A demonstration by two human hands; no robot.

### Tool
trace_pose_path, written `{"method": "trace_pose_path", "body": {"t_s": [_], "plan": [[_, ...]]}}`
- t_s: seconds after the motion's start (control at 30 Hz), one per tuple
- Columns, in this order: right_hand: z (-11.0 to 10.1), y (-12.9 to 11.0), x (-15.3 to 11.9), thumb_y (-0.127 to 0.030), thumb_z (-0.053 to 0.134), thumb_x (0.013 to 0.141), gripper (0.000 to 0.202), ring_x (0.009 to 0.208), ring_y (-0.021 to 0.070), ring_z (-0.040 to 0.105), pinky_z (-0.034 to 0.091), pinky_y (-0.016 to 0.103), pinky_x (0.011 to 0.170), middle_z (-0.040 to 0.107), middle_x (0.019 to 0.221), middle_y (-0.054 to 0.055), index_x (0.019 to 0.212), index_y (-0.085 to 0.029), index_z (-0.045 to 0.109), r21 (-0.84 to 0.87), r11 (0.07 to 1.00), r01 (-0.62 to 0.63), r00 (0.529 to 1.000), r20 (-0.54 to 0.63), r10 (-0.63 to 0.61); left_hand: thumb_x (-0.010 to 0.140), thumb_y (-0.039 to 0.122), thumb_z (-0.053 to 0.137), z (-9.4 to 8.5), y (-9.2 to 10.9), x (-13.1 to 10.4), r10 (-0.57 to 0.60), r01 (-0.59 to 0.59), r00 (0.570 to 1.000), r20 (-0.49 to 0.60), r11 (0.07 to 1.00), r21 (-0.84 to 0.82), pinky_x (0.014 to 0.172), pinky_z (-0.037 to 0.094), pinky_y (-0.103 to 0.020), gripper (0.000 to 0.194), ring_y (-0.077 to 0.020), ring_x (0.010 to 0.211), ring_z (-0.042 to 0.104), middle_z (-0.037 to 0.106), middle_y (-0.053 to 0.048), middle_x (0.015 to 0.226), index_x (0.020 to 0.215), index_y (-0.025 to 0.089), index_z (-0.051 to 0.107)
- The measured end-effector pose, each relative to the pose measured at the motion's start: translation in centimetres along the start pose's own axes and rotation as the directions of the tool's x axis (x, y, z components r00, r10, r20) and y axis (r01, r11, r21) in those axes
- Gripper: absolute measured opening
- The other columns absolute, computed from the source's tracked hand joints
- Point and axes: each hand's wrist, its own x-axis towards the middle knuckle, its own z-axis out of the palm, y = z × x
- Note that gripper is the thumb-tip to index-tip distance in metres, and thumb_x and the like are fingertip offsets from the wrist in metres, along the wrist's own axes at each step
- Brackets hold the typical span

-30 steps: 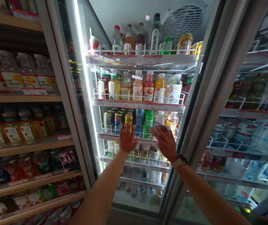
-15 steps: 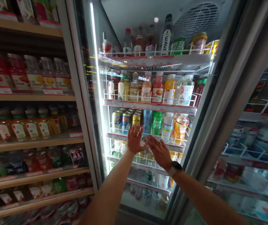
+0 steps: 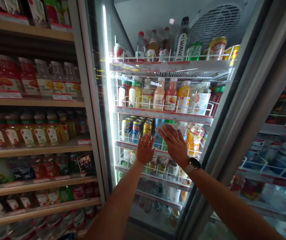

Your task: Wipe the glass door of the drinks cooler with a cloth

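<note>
My right hand (image 3: pixel 173 141), with a dark watch (image 3: pixel 195 163) on its wrist, presses a thin whitish cloth (image 3: pixel 160 128) flat against the glass door (image 3: pixel 155 20) of a lit drinks fridge. Most of the cloth is hidden under the fingers. To its left and slightly lower, my left hand (image 3: pixel 145 150) lies with fingers stretched and spread, seemingly against the same glass, holding nothing. Behind the pane, gold cans (image 3: pixel 147 127) and a blue can (image 3: pixel 136 130) show near the left fingertips.
Inside the fridge, wire shelves (image 3: pixel 163 114) carry bottles and cans. A metal door frame (image 3: pixel 233 110) runs down the right side, with another glass-fronted section beyond it. On the left, open wooden shelves (image 3: pixel 35 151) hold several rows of juice bottles.
My right hand and the cloth have moved up and a little right across the glass, away from the left hand. My left hand has stayed nearly in place. The view has shifted slightly.
</note>
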Motion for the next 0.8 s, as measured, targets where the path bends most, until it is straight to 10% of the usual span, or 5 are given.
{"method": "trace_pose_path", "body": {"t_s": [0.4,0.6,0.8], "plan": [[3.7,-4.6,-14.6,0.003,0.038,0.087,0.066,0.126,0.0168,0.054,0.036,0.037,0.107,0.052,0.149,0.002,0.147,-0.025,0.045,0.066,0.981,0.182,0.962,0.193,-0.191,0.098,0.031,0.036,0.0,0.0,-0.2,0.002,-0.002,1.000,0.005,1.000,0.024,0.120,0.021,-0.050,0.065,-0.0293,0.151,0.018,0.031,-0.012,0.160,0.158,0.017,0.013],[2.2,-1.8,-9.9,-0.004,0.040,0.093,0.058,0.137,0.0154,0.045,0.029,0.037,0.114,0.051,0.150,0.000,0.146,-0.027,0.045,0.075,0.969,0.236,0.958,0.151,-0.245,0.098,0.031,0.036,-0.1,0.1,-0.1,-0.004,0.003,1.000,0.007,0.999,0.041,0.120,0.021,-0.050,0.065,-0.0301,0.151,0.018,0.031,-0.012,0.160,0.158,0.016,0.014],[-0.3,1.2,-2.5,-0.009,0.046,0.093,0.063,0.143,0.0228,0.038,0.018,0.046,0.121,0.045,0.153,0.005,0.152,-0.028,0.035,-0.041,0.999,-0.004,1.000,0.002,0.004,0.101,0.032,0.028,-0.2,0.1,0.1,0.008,-0.007,0.999,-0.044,1.000,0.015,0.120,0.022,-0.050,0.060,-0.0300,0.152,0.015,0.026,-0.012,0.161,0.157,0.015,0.016]]}}
